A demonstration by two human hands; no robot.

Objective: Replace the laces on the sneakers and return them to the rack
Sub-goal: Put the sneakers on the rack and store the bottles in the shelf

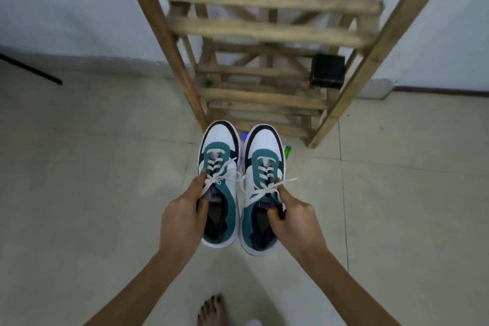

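A person's left hand [182,217] grips the left sneaker [221,145] by its collar and the right hand [293,219] clamps the right sneaker [266,144]. Both wear tied white laces [225,173] and are held side by side before the wooden rack [264,29], where a black box [327,70] sits on a lower shelf.

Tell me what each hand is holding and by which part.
The left hand holds the left sneaker and the right hand the right sneaker, each pinching the outer collar edge beside the tongue.
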